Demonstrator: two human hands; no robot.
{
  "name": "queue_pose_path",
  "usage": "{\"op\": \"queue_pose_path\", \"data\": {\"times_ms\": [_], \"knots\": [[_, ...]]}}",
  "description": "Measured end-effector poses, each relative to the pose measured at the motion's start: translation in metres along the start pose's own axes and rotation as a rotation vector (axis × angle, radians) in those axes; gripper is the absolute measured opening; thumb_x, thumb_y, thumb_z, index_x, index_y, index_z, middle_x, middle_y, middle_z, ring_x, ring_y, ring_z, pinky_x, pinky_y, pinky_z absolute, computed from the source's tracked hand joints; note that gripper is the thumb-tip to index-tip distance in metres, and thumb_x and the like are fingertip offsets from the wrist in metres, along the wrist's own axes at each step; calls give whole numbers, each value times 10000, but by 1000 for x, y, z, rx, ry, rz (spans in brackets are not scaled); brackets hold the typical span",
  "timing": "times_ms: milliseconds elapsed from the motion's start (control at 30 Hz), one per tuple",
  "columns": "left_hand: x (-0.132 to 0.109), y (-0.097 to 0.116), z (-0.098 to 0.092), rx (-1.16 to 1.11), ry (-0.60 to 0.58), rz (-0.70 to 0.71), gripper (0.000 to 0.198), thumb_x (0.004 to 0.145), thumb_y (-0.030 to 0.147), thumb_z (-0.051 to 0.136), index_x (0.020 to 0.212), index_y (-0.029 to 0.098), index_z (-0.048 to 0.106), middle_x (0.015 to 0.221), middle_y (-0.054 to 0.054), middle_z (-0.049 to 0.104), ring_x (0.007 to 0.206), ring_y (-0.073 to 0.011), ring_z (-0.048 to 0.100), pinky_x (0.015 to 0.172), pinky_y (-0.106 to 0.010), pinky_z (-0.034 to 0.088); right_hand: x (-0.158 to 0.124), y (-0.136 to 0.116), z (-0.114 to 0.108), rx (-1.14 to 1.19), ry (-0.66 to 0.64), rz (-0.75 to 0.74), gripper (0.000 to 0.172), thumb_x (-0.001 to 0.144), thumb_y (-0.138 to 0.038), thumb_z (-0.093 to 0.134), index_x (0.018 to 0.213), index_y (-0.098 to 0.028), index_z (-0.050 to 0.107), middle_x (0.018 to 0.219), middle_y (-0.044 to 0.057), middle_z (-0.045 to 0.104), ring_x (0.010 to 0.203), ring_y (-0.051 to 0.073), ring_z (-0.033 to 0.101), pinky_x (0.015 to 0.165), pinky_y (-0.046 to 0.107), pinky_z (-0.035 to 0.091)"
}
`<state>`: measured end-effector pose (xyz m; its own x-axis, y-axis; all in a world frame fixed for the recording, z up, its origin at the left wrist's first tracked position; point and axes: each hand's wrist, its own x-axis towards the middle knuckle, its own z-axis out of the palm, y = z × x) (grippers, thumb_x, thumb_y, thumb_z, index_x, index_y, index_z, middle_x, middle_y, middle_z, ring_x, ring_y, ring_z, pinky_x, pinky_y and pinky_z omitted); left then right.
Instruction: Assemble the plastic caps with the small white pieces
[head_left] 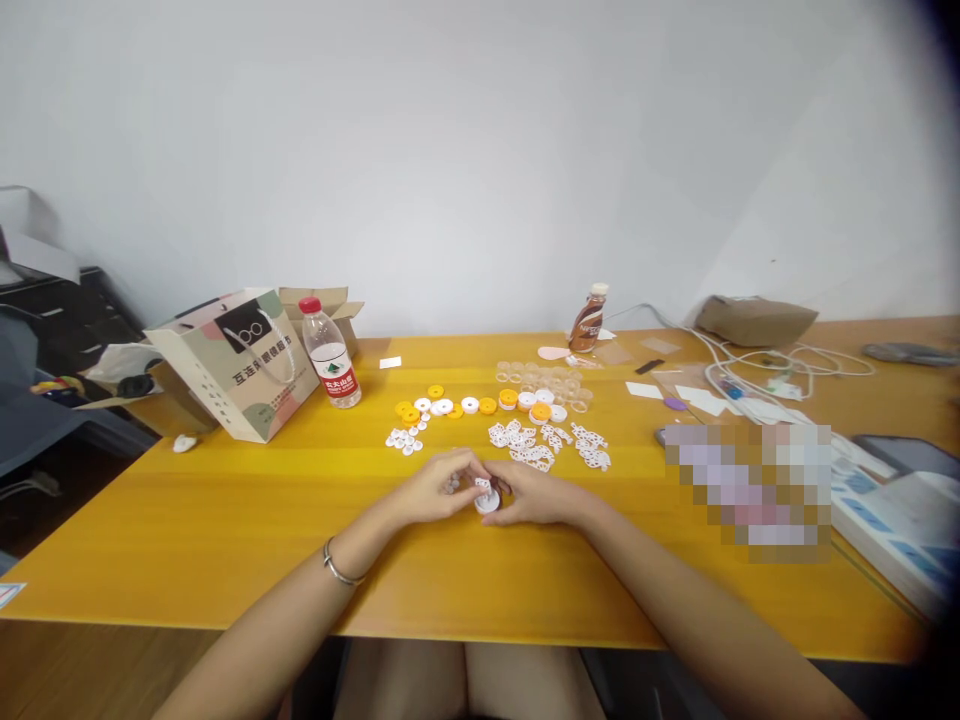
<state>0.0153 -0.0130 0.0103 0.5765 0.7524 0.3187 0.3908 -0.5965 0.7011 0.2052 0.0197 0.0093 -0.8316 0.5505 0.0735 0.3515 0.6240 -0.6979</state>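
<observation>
Near the table's middle, my left hand pinches a small white patterned piece over a round white part. My right hand curls around the right side of that round part, thumb at its lower edge. Beyond my hands lie several white openwork pieces, small white discs, and yellow and white round parts. Several clear rings stand in rows behind them.
A paper bag and a water bottle stand at the left. At the back stands a brown drink bottle. White cables, paper cards and a power strip lie at the right.
</observation>
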Motion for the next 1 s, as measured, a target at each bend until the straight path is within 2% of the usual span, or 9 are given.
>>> {"op": "queue_pose_path", "data": {"times_ms": [267, 433, 600, 700, 800, 867, 933, 1000], "knots": [[1, 2, -2, 109, -74, 82, 105, 821, 237, 468, 845, 154, 526, 822, -41, 571, 770, -128, 522, 723, -237, 406, 1, 3, 2, -27, -5, -27, 278, 652, -300, 640, 846, -165, 493, 800, 12, 537, 686, 126, 479, 602, 227, 384], [1, 5, -4, 152, -134, 123, 105, 827, 219, 448, 858, 158, 528, 873, -58, 573, 826, -140, 526, 749, -239, 404, 2, 1, 2, -28, -24, -8, 258, 668, -314, 629, 817, -162, 483, 778, 9, 534, 673, 124, 476, 600, 230, 381], [-1, 1, 0, 163, -80, 90, 122, 818, 233, 467, 883, 163, 543, 831, -45, 577, 788, -139, 524, 730, -246, 408, 2, 1, 3, 2, 7, -4, 271, 663, -314, 631, 854, -160, 516, 797, 15, 555, 686, 131, 489, 602, 232, 383], [0, 3, 4, 90, 32, 63, 165, 810, 254, 485, 940, 165, 533, 862, -47, 587, 791, -138, 537, 736, -252, 423, 2, -2, 1, 64, 41, -32, 280, 683, -330, 611, 894, -166, 527, 808, 12, 561, 690, 129, 490, 600, 230, 379], [15, 3, -1, 38, 287, 33, 179, 825, 285, 461, 939, 165, 529, 877, -50, 589, 816, -143, 547, 757, -259, 434, 1, -4, -2, 101, 151, 7, 300, 700, -376, 589, 908, -170, 528, 792, 5, 551, 667, 123, 467, 591, 234, 371], [34, -3, -9, 53, 439, -3, 195, 856, 290, 397, 936, 167, 526, 916, -54, 586, 862, -144, 545, 782, -262, 433, 1, -5, -4, 134, 217, 45, 300, 698, -389, 591, 898, -177, 521, 787, -1, 540, 666, 120, 462, 602, 236, 373], [60, -13, -19, 135, 455, -53, 215, 861, 286, 376, 981, 170, 512, 973, -54, 579, 901, -141, 543, 799, -261, 437, 1, -5, -4, 197, 231, 55, 295, 687, -381, 607, 886, -185, 512, 787, -7, 532, 674, 118, 468, 614, 236, 379], [88, -29, -26, 309, 365, -124, 234, 851, 259, 382, 1026, 171, 508, 1039, -61, 562, 956, -150, 529, 835, -277, 431, 1, -4, -2, 281, 209, 59, 303, 671, -379, 627, 874, -188, 508, 761, -16, 519, 658, 114, 468, 601, 233, 382]]}}
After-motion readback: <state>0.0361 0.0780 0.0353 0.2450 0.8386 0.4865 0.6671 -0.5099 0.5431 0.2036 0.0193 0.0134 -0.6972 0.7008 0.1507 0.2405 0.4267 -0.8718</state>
